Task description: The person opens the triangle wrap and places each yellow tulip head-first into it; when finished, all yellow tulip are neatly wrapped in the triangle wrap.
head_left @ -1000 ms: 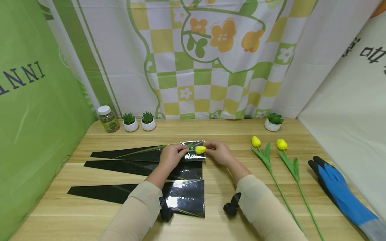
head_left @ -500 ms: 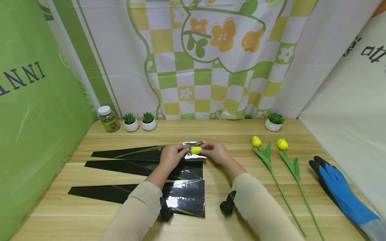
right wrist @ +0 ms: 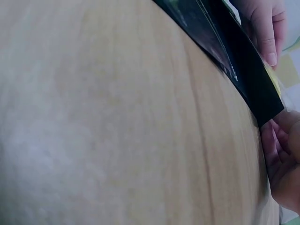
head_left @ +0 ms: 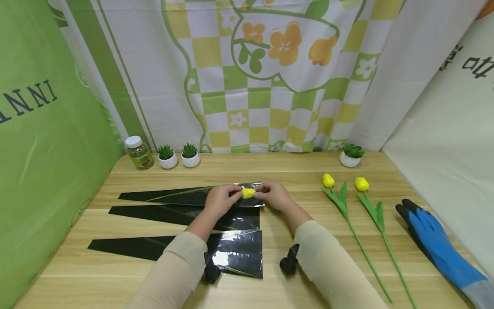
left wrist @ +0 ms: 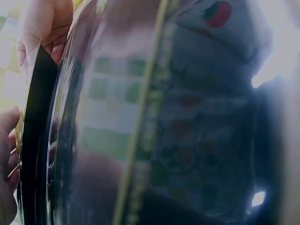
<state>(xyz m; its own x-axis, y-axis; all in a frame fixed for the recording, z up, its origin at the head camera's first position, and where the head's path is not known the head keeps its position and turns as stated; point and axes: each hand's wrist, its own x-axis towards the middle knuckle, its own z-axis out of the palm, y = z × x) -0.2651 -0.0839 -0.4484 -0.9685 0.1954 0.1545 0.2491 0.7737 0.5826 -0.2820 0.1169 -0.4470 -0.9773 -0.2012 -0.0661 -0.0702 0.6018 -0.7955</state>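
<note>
Fingers (head_left: 227, 194) of my left hand (head_left: 218, 201) are curled onto the wide end of the rearmost black cellophane sleeve (head_left: 181, 196), pinching its glossy edge right beside the yellow tulip bloom (head_left: 248, 193). From the head view I see that bloom lying at the sleeve's mouth, its green stem running leftward inside the wrapper toward the narrow tip. My right hand (head_left: 273, 196) meets it from the other side, fingertips closed on the bloom and the sleeve's edge, so both hands nearly touch across the flower. The left wrist view shows little beyond shiny film close to the lens; the right wrist view shows the dark sleeve edge on the wood with fingertips at it.

Going left to right across the tabletop (head_left: 301, 167): a white-capped jar (head_left: 138, 152) and two small potted succulents (head_left: 178, 155) stand at the back left; two more black sleeves (head_left: 185, 234) lie flat nearer me, under my forearms; a third potted succulent (head_left: 350, 155) sits back right; two loose yellow tulips (head_left: 347, 206) lie side by side; a blue and black glove (head_left: 436, 244) rests at the far right.
</note>
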